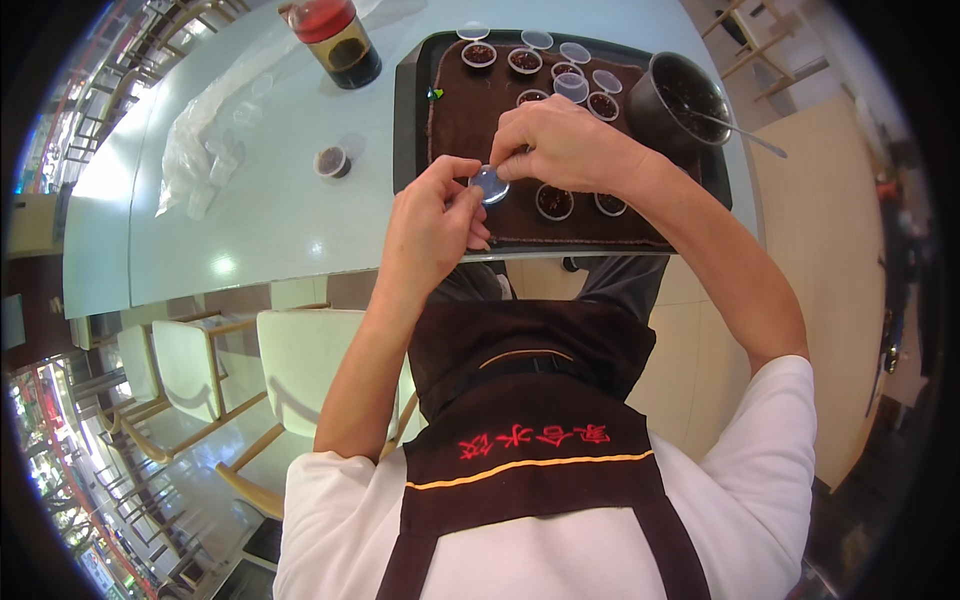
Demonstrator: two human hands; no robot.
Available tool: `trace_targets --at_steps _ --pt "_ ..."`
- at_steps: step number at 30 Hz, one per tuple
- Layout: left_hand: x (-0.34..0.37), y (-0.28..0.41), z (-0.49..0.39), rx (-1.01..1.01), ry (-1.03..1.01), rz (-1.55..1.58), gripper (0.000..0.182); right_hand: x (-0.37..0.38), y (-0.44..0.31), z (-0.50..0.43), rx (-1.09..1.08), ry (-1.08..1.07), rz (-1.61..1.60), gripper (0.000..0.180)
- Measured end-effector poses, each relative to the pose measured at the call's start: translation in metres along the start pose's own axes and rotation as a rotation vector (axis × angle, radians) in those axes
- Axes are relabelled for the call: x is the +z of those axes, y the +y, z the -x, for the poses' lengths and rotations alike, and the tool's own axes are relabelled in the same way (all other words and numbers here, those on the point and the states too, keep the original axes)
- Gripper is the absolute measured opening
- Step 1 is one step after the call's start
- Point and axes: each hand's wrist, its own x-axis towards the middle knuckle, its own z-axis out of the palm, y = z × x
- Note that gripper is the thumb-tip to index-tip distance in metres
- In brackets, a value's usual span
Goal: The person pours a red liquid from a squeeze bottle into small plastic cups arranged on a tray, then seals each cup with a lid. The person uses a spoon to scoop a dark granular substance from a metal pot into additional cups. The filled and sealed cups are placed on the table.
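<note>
Both my hands are on a small clear plastic cup (pixel 491 186) with a shiny lid or rim, held over the near left of the tray. My left hand (pixel 433 221) pinches its left side between thumb and fingers. From above and the right, my right hand (pixel 559 142) grips its upper edge; whether the lid is pressed on cannot be seen. Sauce cups (pixel 555 201) with dark red contents stand on a brown cloth (pixel 469 124), which lines a black tray (pixel 405 127). Several more cups with hinged lids (pixel 536 40) lifted back sit along the far side, partly behind my right hand.
A metal pot (pixel 645 101) with dark sauce and a spoon (pixel 750 137) stands at the tray's right edge. Left of the tray are a red-topped bottle (pixel 349 56) of dark liquid, a filled cup (pixel 331 161) and a plastic bag (pixel 199 150) of cups. Chairs (pixel 315 360) stand below the table edge.
</note>
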Motion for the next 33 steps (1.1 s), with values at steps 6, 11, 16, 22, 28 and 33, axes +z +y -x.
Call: trace_targets --at_steps 6,11,16,22,28,33 --pt "-0.003 0.004 0.002 -0.034 -0.033 -0.012 0.023 0.004 0.002 0.003 0.002 0.044 -0.043 0.019" --pt "0.0 0.003 0.001 -0.022 -0.009 -0.034 0.023 0.006 0.002 -0.001 -0.033 0.06 0.048 0.016" --pt "0.0 -0.001 0.005 0.058 0.009 -0.107 0.023 0.013 -0.003 0.005 -0.057 0.138 0.02 0.013" --pt "-0.007 0.001 -0.001 0.361 0.009 -0.568 0.036 0.009 -0.002 0.004 -0.03 0.138 0.043 0.013" --pt "-0.007 0.01 -0.01 0.385 0.017 -0.608 0.04 0.009 -0.013 0.014 -0.084 0.347 0.153 0.015" --pt "-0.039 0.02 -0.023 0.41 0.145 -0.645 0.042 -0.011 -0.024 0.044 -0.027 0.516 0.094 0.016"
